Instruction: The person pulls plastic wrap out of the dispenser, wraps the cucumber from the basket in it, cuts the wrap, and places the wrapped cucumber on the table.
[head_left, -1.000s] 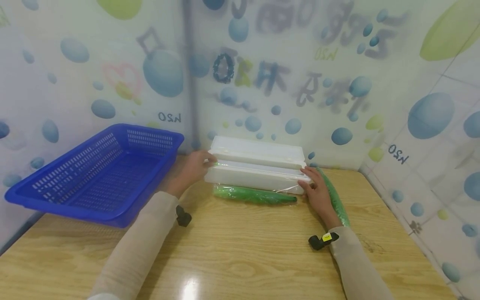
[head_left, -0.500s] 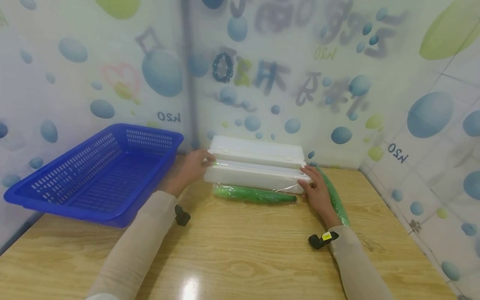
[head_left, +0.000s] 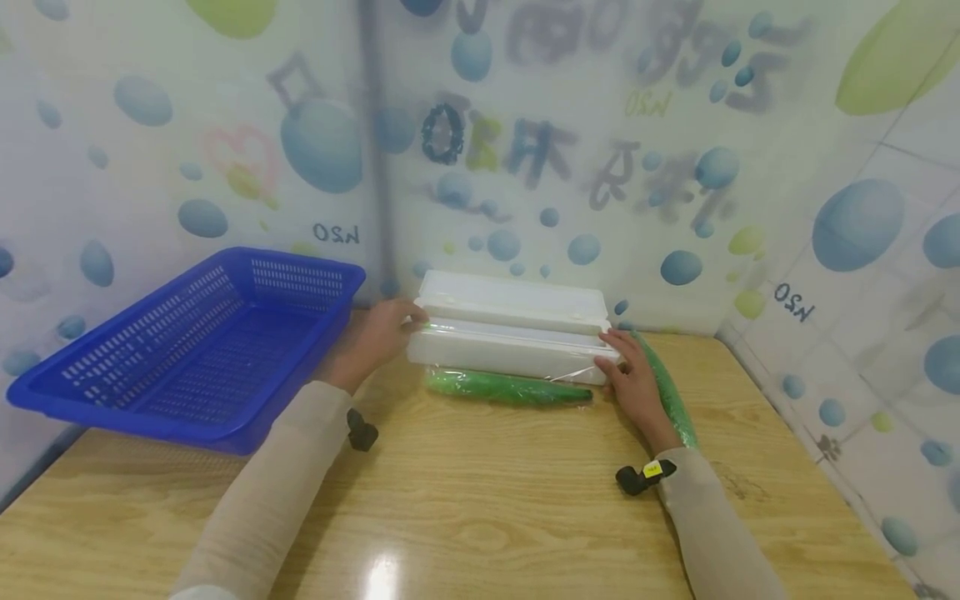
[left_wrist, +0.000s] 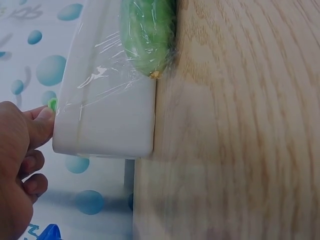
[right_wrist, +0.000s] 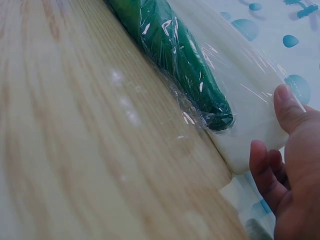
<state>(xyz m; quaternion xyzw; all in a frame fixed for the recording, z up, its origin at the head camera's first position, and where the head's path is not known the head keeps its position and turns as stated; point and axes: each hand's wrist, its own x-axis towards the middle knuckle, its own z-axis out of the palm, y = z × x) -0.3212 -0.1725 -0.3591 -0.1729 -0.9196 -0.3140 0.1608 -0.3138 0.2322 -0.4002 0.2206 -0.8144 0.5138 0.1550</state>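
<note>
A long white cling film dispenser (head_left: 513,346) with its lid raised stands near the back wall. Clear film comes down its front, around a cucumber (head_left: 510,388) lying on the table along it. At the dispenser's left end my left hand (head_left: 381,337) pinches a small green slide cutter (left_wrist: 53,104) between thumb and finger. My right hand (head_left: 636,387) holds the right end, the thumb pressing the film at the edge in the right wrist view. Beside that hand lies another wrapped cucumber (head_left: 673,404), partly hidden by the wrist.
A blue plastic basket (head_left: 187,429) with slotted sides sits at the left of the wooden table (head_left: 480,517). Patterned walls (head_left: 480,208) close in the back and both sides.
</note>
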